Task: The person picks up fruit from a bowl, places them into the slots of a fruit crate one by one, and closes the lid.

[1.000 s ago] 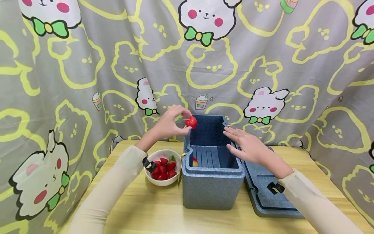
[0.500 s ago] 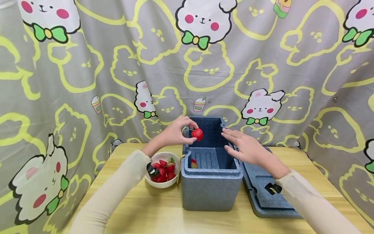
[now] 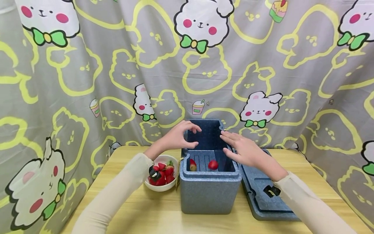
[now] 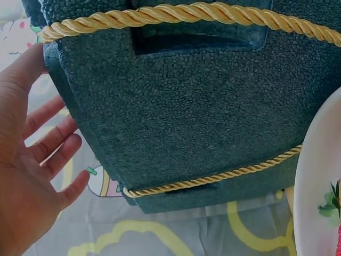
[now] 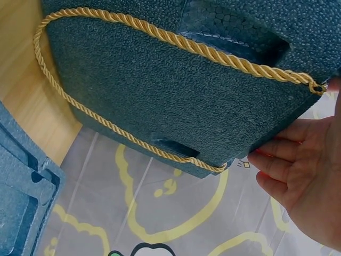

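Observation:
My left hand (image 3: 179, 136) is held over the left side of a grey-blue foam box (image 3: 210, 195), thumb and fingers spread apart with nothing between them. A round red fruit (image 3: 213, 164) lies on the box floor, and a red-and-yellow fruit (image 3: 193, 165) lies against the left wall. On the box's right rim rest the straight fingertips of my right hand (image 3: 248, 149). The wrist views show the left hand (image 4: 32, 144) and right hand (image 5: 309, 170) beside the box's upper edge, near gold rope (image 5: 208, 50) strung along its sides.
Left of the box stands a white bowl (image 3: 160, 188) of strawberries (image 3: 160, 177). To the right lies the box's grey-blue lid (image 3: 271, 195). Both are on a wooden table (image 3: 137, 214), with a patterned curtain (image 3: 163, 65) behind it.
My left hand moved right and down over the box, then let go of the red fruit, which now lies inside. The right hand has stayed at the right rim.

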A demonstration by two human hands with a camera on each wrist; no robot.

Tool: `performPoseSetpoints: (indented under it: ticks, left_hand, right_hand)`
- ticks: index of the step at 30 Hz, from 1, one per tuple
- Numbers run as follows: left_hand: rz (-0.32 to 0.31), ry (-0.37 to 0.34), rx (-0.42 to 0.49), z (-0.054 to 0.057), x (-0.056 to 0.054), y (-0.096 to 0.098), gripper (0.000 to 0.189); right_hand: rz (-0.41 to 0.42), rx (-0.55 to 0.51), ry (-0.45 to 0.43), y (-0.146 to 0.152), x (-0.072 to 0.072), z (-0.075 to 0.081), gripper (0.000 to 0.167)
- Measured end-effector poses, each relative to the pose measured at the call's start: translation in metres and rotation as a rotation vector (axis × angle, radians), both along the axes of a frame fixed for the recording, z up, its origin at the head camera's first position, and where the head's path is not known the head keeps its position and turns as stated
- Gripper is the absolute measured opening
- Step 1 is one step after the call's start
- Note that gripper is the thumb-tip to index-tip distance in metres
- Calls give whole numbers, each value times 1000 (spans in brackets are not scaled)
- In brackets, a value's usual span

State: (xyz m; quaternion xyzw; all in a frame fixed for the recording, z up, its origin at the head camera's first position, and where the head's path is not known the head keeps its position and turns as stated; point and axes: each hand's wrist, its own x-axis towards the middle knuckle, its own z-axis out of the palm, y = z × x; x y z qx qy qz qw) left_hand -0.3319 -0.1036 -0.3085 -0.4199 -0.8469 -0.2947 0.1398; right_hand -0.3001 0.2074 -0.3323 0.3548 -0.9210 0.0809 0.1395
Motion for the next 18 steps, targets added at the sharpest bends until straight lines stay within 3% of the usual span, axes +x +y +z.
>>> performPoseSetpoints:
  ticks: [5,10,18]
  left_hand:
    - [-9,-26,34,-1,0,-8,44]
    - [34,-25,64,-5,-1,-21,44]
    - [104,8,87,-23,0,-49,46]
  right_hand:
    - [9,0,11,0,0,1,61]
    - [20,-4,24,0,2,4,60]
    - [22,-4,14,-3,1,2,60]
